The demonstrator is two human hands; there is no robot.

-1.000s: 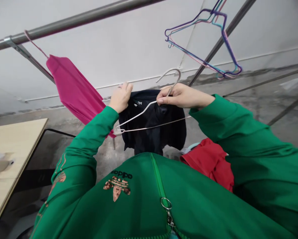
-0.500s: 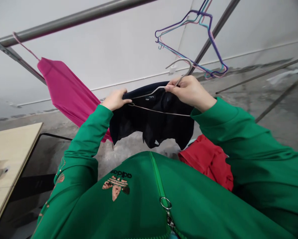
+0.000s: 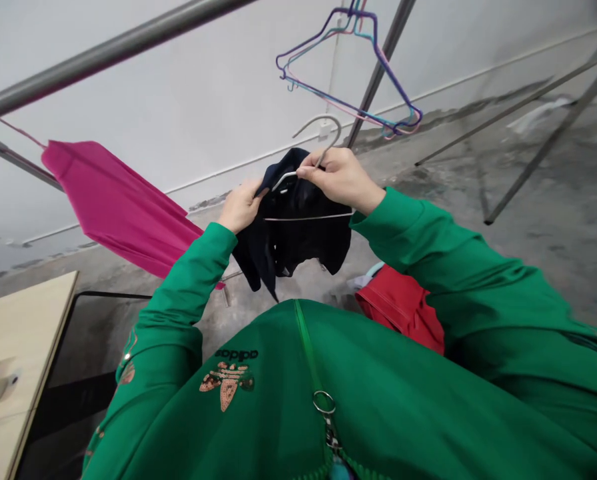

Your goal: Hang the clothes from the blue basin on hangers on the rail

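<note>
A black garment [image 3: 308, 237] hangs between my hands, draped over a pale wire hanger [image 3: 328, 121]. With fingers closed, my right hand [image 3: 341, 175] pinches the hanger just below its hook, which curves up above the fingers. My left hand [image 3: 242, 205] grips the garment's edge at the hanger's left shoulder. Cloth covers the hanger's left end, while its thin bottom bar crosses in front of the dark fabric. What kind of garment it is, I cannot tell.
A magenta garment [image 3: 113, 200] hangs from the metal rail [image 3: 103, 57] at left. Several coloured hangers [image 3: 348, 70] hang at upper right. Red cloth [image 3: 401, 307] lies low on the right. A light wooden table [image 3: 23, 320] stands at lower left, and metal legs [image 3: 533, 150] stand at right.
My left hand has come closer to my right, bunching the black garment and covering more of the hanger's left shoulder. The view has shifted, so the rail and coloured hangers sit further left.
</note>
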